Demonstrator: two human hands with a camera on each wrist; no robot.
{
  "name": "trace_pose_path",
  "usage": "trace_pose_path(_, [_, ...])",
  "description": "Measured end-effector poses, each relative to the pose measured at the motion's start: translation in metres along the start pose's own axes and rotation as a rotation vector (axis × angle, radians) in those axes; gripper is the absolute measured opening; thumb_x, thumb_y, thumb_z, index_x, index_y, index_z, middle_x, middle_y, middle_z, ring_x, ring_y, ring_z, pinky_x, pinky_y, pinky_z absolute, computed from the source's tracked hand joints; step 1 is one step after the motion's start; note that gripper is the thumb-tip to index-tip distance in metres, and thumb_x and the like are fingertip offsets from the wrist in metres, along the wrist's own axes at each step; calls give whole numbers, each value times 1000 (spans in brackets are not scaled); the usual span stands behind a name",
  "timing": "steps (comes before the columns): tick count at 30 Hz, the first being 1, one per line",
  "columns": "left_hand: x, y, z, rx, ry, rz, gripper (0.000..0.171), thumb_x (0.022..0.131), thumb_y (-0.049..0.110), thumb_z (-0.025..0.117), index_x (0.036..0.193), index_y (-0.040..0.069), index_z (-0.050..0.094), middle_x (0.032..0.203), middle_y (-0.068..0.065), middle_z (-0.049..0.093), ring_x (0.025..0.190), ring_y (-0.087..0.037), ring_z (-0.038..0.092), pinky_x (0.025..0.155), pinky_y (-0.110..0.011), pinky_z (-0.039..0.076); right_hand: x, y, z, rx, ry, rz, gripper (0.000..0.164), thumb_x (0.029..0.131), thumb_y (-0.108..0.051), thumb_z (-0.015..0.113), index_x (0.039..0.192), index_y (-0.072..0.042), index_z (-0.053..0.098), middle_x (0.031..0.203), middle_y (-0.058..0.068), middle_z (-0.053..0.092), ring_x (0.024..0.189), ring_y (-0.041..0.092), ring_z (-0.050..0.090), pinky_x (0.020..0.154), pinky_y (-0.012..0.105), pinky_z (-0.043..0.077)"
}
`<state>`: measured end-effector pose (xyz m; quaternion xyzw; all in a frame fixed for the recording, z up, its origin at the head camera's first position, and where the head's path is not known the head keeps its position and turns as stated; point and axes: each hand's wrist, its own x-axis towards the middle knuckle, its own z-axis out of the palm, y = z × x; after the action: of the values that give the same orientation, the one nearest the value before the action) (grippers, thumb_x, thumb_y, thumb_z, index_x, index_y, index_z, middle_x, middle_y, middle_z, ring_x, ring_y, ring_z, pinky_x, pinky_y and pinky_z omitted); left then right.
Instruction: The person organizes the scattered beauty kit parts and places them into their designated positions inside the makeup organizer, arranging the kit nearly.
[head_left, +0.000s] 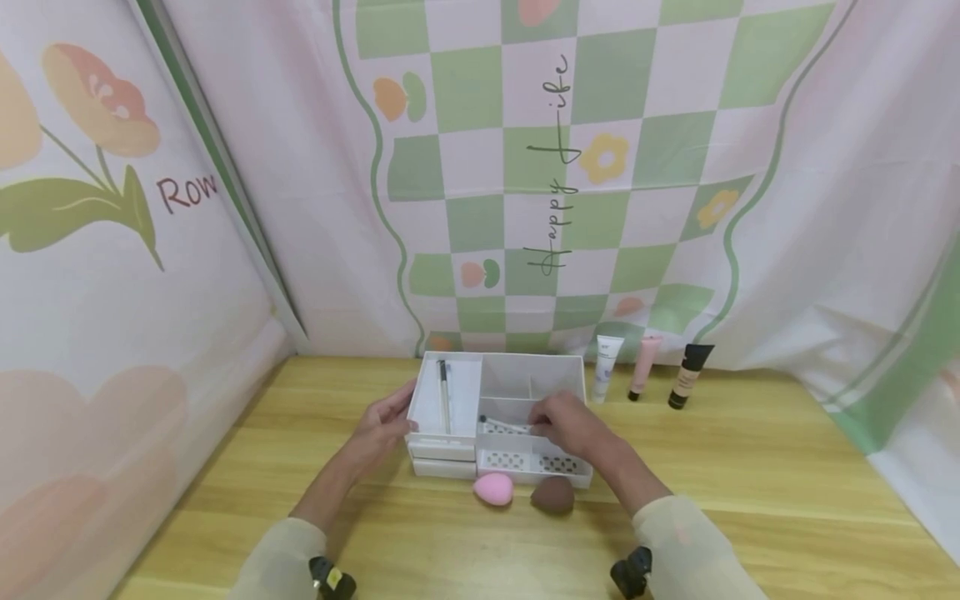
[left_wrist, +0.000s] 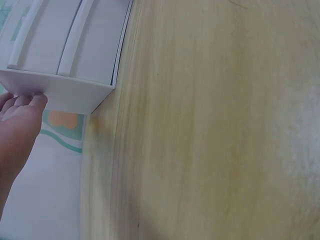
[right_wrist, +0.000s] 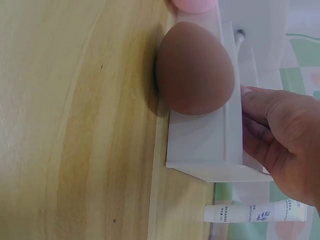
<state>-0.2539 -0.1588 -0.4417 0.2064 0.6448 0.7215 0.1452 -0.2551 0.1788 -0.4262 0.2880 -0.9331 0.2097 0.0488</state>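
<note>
The organiser (head_left: 495, 417) — a white box with open compartments on top and drawers in front — is steadied at its left end by the left hand (head_left: 382, 429), whose fingers (left_wrist: 22, 102) are laid against the lower edge of the side wall, fairly straight rather than wrapped round it. The right hand (head_left: 570, 425) is set over the front right compartment, its fingers curled down inside. A thin stick (head_left: 506, 427) with a dark tip lies across that compartment towards the hand, but whether it is actually pinched cannot be told, since the fingertips are hidden in the head view. From the right wrist, only the fingers (right_wrist: 260, 115) pressed to the box wall are seen.

For the step in hand, judged to be the placing or shifting of something in that compartment, the box is best kept still by the left hand, and the right should be moved lightly so the perforated tray (head_left: 525, 461) below is not pushed in.

The box stands on the worktop (head_left: 750, 475) between the two hands, near the back. Just in front of it lie a pink sponge (head_left: 492, 488) and a brown sponge (head_left: 552, 494) — the brown one touching the box front, below the right hand. A pen (head_left: 443, 392) lies in the left compartment. Three tubes (head_left: 645, 367) stand to the right, apart from both hands.
</note>
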Motion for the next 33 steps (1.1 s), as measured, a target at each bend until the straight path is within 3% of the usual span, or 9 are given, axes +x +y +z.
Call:
trace_pose_path(11, [0,0,-1,-1,-1,3,79,91,-8,49,159,-6,8,171,-23,0,159,-38,3,117,-14,34,-10,-4,-11,99,11,108,12,91,-7,69,100,-5,79,90,5,78,81,10,67,72,26,61])
trace_pose_path(19, [-1,1,-1,-4,12,7,78,92,-8,48,160,-6,10,171,-23,2,160,-37,4,117,-14,34,-19,-10,-15,148,28,75,13,94,-9,67,100,-7,78,89,1,77,79,6,65,68,20,57])
trace_pose_path(29, [-1,0,-1,-17,-4,8,79,92,-7,50,160,-5,10,171,-22,2,160,-37,4,118,-16,34,-31,-34,-9,204,-11,77,15,95,-12,67,105,-7,77,96,1,77,83,5,65,72,17,58])
trace_pose_path(33, [0,0,0,-20,-7,13,79,92,-7,50,160,-5,10,171,-22,2,160,-37,4,118,-16,34,-33,-41,-6,187,0,9,15,93,-10,68,104,-4,77,96,5,78,83,7,68,73,18,60])
